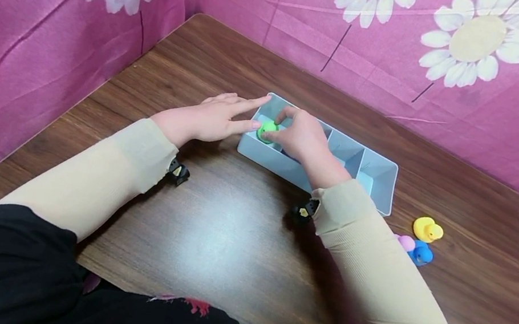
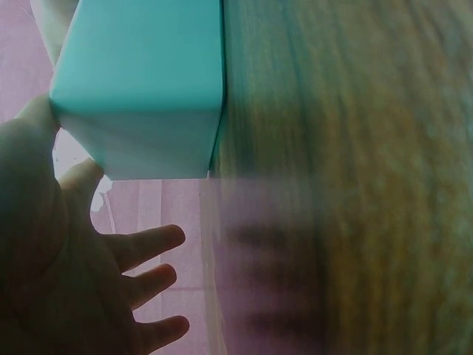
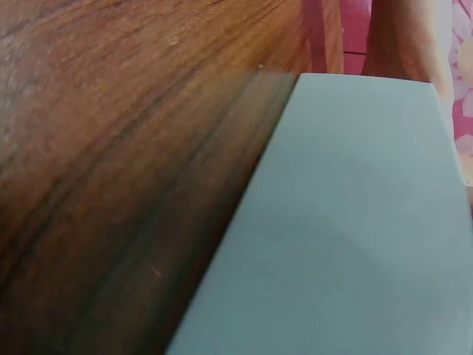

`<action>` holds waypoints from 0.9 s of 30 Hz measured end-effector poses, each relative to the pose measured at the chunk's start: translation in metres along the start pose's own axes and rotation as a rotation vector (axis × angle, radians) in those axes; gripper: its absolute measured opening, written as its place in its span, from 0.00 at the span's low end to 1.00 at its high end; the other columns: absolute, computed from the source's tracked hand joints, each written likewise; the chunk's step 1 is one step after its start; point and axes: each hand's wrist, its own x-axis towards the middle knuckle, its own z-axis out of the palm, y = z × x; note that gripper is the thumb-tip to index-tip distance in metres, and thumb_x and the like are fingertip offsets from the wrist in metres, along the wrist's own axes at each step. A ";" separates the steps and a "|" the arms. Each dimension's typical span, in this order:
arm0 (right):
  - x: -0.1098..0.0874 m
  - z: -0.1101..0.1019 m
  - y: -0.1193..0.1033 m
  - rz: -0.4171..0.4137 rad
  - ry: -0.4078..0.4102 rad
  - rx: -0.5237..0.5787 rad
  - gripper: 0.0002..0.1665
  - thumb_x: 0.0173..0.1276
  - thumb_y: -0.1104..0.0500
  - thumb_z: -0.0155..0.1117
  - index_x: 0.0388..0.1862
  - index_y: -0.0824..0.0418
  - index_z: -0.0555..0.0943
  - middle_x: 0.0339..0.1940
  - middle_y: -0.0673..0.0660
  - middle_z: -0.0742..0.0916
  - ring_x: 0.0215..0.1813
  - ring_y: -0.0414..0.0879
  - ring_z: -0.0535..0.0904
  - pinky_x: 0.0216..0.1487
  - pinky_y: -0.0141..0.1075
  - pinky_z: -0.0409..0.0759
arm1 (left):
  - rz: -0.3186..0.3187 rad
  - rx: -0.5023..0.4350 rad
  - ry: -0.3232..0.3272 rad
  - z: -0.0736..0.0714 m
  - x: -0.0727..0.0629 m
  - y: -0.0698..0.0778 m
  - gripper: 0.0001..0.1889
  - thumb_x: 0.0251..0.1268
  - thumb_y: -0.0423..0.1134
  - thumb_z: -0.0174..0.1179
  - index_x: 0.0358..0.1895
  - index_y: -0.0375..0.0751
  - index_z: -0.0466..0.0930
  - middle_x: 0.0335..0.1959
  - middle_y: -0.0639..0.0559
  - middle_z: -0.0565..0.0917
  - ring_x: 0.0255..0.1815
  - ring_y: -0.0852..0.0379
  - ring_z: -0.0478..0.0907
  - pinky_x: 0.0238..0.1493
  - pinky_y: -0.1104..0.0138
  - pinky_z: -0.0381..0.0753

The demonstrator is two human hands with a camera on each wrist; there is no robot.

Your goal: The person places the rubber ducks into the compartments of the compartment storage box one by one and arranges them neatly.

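Observation:
A long pale blue divided box [image 1: 276, 165] lies on the table, its row of compartments running left to right. Inside the leftmost compartment is a small green rubber duck [image 1: 268, 131], which my right hand [image 1: 305, 137] pinches between thumb and fingers from above. My left hand [image 1: 215, 119] is spread at the box's left end, index fingertip at the far corner and thumb at the rim beside the duck. In the left wrist view, the other fingers of the left hand [image 2: 52, 229] extend loosely past the box end [image 2: 148, 140]. Only the box's outer wall [image 3: 347, 214] fills the right wrist view.
To the right of the box, a yellow rubber duck [image 1: 427, 230], a blue duck [image 1: 421, 254] and a partly hidden pink one [image 1: 406, 243] sit close together by the right sleeve. Pink flowered cloth [image 1: 286, 10] hangs behind the wooden table [image 1: 235, 65].

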 end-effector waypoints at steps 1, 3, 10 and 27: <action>-0.002 -0.004 0.001 -0.002 0.002 0.011 0.24 0.61 0.41 0.73 0.49 0.51 0.80 0.44 0.53 0.82 0.42 0.51 0.75 0.41 0.45 0.76 | 0.002 0.003 -0.001 0.000 0.001 0.001 0.35 0.71 0.73 0.34 0.76 0.81 0.32 0.79 0.54 0.50 0.79 0.42 0.35 0.72 0.40 0.34; -0.009 -0.018 0.001 -0.020 0.017 0.035 0.26 0.61 0.41 0.73 0.52 0.53 0.81 0.49 0.55 0.83 0.46 0.51 0.76 0.46 0.45 0.76 | 0.006 0.005 -0.001 0.001 0.002 0.003 0.35 0.70 0.73 0.34 0.76 0.81 0.32 0.79 0.54 0.51 0.79 0.42 0.35 0.72 0.41 0.34; -0.053 -0.102 0.006 -0.034 0.177 0.198 0.28 0.56 0.40 0.76 0.50 0.53 0.84 0.42 0.56 0.84 0.38 0.48 0.77 0.36 0.40 0.76 | 0.021 0.019 0.014 0.000 0.003 0.009 0.35 0.70 0.73 0.34 0.76 0.81 0.33 0.79 0.54 0.51 0.79 0.42 0.35 0.73 0.43 0.33; -0.157 -0.195 0.126 0.157 0.339 0.268 0.18 0.58 0.45 0.77 0.46 0.46 0.88 0.19 0.45 0.81 0.23 0.39 0.71 0.18 0.34 0.65 | 0.008 0.016 0.013 0.001 -0.004 0.007 0.36 0.70 0.73 0.35 0.77 0.79 0.33 0.79 0.56 0.50 0.79 0.41 0.36 0.73 0.42 0.33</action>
